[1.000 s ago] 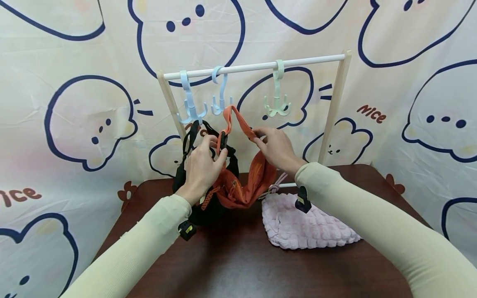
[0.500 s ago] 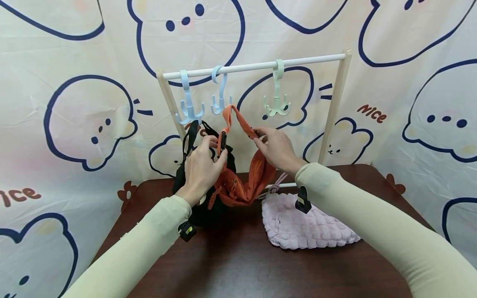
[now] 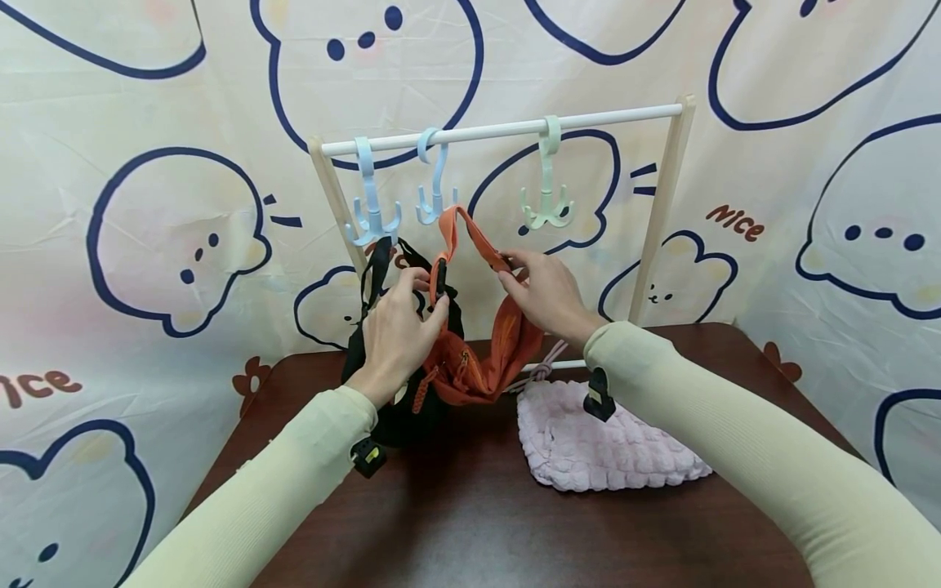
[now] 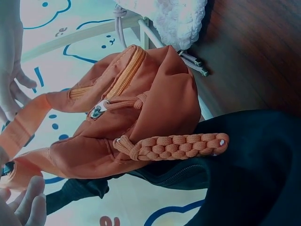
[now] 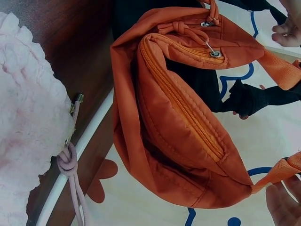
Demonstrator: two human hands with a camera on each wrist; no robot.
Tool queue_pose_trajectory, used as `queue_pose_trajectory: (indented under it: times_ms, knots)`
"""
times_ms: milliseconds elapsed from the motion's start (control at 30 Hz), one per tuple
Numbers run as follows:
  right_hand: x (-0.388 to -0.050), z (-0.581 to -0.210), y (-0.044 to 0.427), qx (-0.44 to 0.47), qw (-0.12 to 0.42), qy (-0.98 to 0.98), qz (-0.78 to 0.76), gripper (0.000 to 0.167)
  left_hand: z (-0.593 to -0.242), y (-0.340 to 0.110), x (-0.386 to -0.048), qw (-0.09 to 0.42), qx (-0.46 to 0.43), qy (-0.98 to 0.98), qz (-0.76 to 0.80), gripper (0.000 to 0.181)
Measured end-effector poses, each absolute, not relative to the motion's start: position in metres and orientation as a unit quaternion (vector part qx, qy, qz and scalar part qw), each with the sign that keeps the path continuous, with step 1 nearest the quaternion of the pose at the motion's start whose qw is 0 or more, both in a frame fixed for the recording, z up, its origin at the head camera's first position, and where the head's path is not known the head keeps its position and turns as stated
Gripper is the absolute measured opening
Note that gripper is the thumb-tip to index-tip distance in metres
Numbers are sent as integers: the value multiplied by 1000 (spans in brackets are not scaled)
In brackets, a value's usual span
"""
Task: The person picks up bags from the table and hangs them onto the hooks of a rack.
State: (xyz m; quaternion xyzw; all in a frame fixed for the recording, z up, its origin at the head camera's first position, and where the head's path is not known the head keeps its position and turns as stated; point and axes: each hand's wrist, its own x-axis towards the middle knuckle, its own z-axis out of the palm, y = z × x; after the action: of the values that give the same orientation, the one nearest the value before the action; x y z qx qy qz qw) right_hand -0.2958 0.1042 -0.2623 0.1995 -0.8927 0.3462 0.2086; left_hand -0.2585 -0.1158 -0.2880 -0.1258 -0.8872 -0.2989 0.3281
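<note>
An orange waist bag (image 3: 481, 371) hangs in a U between my two hands, its zips and braided cord pull (image 4: 183, 147) showing. My left hand (image 3: 397, 327) pinches the strap (image 3: 448, 237) by its black buckle (image 3: 441, 278). The strap's other side is pinched in the fingers of my right hand (image 3: 547, 294). The strap's loop rises close to the middle blue hook (image 3: 437, 200); whether it touches that hook I cannot tell. Behind my left hand a black bag (image 3: 412, 420) hangs by its straps below the left blue hook (image 3: 372, 216), partly hidden.
A white rail (image 3: 617, 118) on wooden posts carries the hooks, with a green hook (image 3: 547, 196) further right. On the brown table (image 3: 470, 523) lies a pink quilted drawstring bag (image 3: 603, 445), below my right forearm. A printed cloth (image 3: 184, 237) forms the backdrop.
The left blue hook has swung slightly left, and the black bag has shifted a little. The braided cord pull has moved slightly on the orange waist bag. Both hands stay nearly still.
</note>
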Motion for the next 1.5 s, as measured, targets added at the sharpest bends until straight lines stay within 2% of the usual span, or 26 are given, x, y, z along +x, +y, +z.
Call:
queue_pose_trajectory:
  times_ms: [1100,1500]
  knots:
    - [-295,-260,109,186,179,-904,341,40,-287,-117,-257,330,-129,-883,-309,33]
    - [-292,-269,122,186,179,-912,320,35,-289,-111,-253,322,-129,-886,-307,32]
